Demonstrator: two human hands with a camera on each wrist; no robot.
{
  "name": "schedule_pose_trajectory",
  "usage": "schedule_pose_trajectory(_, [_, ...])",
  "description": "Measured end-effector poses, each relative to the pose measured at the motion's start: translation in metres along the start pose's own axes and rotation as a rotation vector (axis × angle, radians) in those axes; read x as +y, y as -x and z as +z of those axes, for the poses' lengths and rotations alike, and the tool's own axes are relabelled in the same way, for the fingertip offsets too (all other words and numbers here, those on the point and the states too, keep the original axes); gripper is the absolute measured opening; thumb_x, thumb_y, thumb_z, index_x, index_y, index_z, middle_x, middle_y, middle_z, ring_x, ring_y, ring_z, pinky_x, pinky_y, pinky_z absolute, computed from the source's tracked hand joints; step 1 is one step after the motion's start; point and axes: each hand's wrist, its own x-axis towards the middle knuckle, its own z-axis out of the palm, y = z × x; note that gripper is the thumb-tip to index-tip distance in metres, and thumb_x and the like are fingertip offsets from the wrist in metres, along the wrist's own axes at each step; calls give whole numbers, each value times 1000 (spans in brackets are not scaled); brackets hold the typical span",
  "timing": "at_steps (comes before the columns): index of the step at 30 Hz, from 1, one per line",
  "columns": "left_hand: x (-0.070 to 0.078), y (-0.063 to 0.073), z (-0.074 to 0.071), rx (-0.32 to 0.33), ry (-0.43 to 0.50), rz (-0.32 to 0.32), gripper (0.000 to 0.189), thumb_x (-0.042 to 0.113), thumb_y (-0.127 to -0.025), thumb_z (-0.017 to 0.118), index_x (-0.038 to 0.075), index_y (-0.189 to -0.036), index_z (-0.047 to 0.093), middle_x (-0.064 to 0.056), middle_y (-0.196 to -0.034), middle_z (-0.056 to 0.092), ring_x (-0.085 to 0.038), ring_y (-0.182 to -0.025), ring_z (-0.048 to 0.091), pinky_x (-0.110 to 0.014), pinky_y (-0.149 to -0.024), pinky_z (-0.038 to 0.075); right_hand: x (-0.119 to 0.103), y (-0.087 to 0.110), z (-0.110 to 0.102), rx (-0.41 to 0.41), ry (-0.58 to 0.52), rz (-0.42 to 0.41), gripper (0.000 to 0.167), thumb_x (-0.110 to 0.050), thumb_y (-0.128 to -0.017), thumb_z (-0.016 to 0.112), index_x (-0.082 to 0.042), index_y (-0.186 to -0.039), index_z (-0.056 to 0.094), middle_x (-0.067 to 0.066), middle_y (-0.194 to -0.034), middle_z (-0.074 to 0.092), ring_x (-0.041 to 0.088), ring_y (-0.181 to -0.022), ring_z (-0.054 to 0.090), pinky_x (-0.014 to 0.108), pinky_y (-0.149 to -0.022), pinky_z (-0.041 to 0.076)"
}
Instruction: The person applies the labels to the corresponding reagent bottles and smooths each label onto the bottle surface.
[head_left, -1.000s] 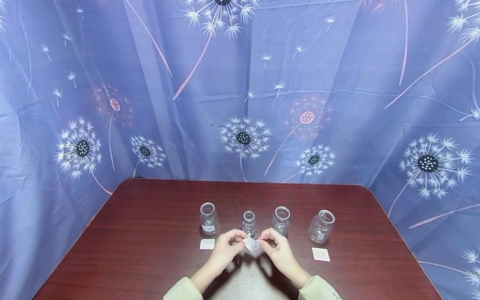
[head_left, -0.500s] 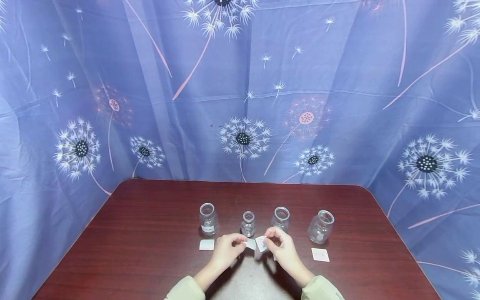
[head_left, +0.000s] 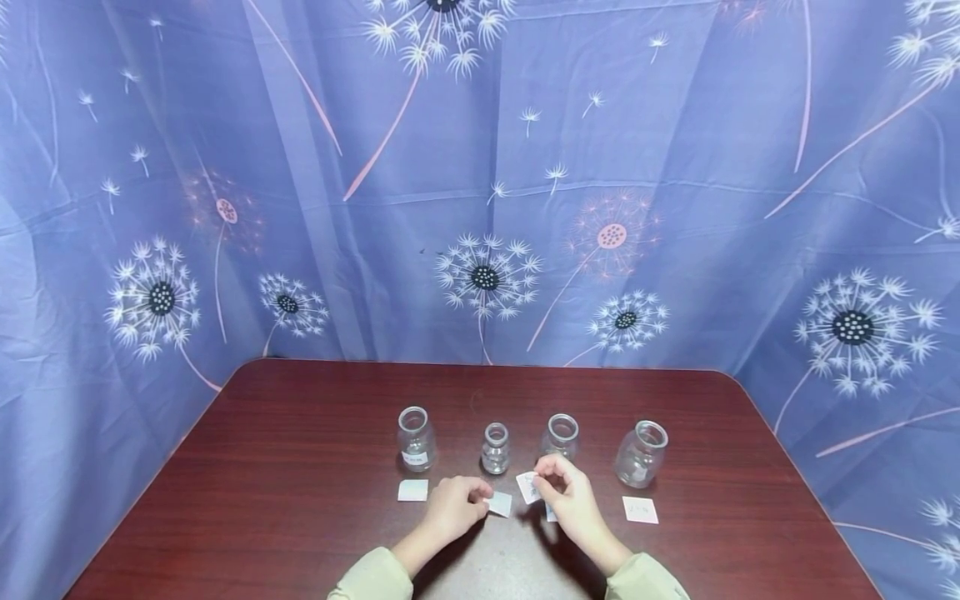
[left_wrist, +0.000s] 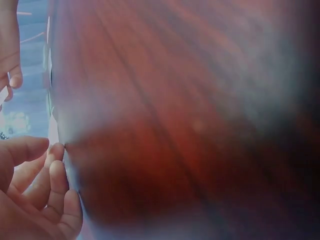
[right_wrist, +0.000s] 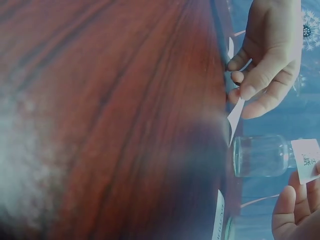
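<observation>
My right hand (head_left: 573, 504) pinches a small white label (right_wrist: 306, 159) with handwriting between thumb and fingers, held up off the table. Behind the label in the right wrist view stands the smallest glass jar (head_left: 495, 450). My left hand (head_left: 453, 507) is low over the table, its thumb and finger at the edge of a pale piece of backing paper (head_left: 500, 503). That paper slants down to the tabletop in the right wrist view (right_wrist: 235, 119). A wider glass jar (head_left: 562, 432) stands just beyond my right hand, its lower part hidden.
A glass jar with a white label (head_left: 416, 442) stands at the left, another jar (head_left: 642, 454) at the right. White paper pieces lie before them, at left (head_left: 412, 490) and right (head_left: 640, 510); another (head_left: 552, 512) is partly under my right hand. A dandelion-print curtain (head_left: 480, 208) surrounds the table (head_left: 300, 433).
The label and backing paper, together between my hands a second ago, have come apart. My left hand has lowered the backing paper toward the table; my right hand has moved right with the label.
</observation>
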Motion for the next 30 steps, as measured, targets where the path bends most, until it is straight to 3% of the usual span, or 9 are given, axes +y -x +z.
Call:
schedule_pose_trajectory(7, [-2, 3, -2, 21, -110, -14, 13, 17, -65, 66, 22, -77, 69, 9, -71, 60, -11, -65, 57, -23, -49, 36, 5, 0, 2, -8, -12, -12, 12, 17, -69, 55, 6, -74, 53, 16, -66, 51, 0, -58, 46, 18, -51, 40])
schedule_pose_trajectory(11, [-2, 3, -2, 39, -126, -24, 15, 19, -63, 68, 22, -77, 67, 8, -72, 54, -9, -62, 52, -22, -48, 33, 6, 0, 2, -12, -8, 8, 13, 17, -69, 55, 6, -75, 53, 17, -66, 52, 1, -58, 46, 18, -51, 39])
schedule_pose_trajectory(14, [1, 0, -4, 87, -75, 13, 16, 20, -66, 69, 19, -81, 66, 8, -75, 57, -6, -60, 51, -20, -50, 35, 6, -1, 3, -18, 4, 20, 13, 17, -69, 55, 6, -75, 54, 16, -66, 53, 0, -58, 46, 18, -51, 40])
schedule_pose_trajectory(17, [7, -5, -5, 145, 32, 93, 15, 20, -71, 68, 16, -85, 65, 6, -78, 61, -1, -61, 51, -17, -54, 39, 5, -1, 3, -44, 12, 15, 12, 16, -69, 56, 5, -75, 55, 16, -67, 54, 0, -59, 47, 18, -52, 41])
schedule_pose_trajectory(22, [20, -9, -6, 166, 189, 219, 15, 17, -74, 67, 8, -86, 64, 1, -77, 65, 0, -64, 55, -15, -59, 45, 4, 0, 2, -124, 27, -34, 10, 14, -71, 57, 6, -77, 55, 17, -69, 55, -1, -61, 48, 19, -54, 43])
schedule_pose_trajectory(30, [26, -7, -6, 144, 189, 224, 6, 13, -73, 67, 14, -75, 61, 5, -67, 60, 4, -57, 46, -11, -54, 39, -1, 4, 1, -213, 66, -146, 11, 13, -72, 57, 6, -80, 57, 19, -71, 59, -3, -63, 50, 19, -53, 44])
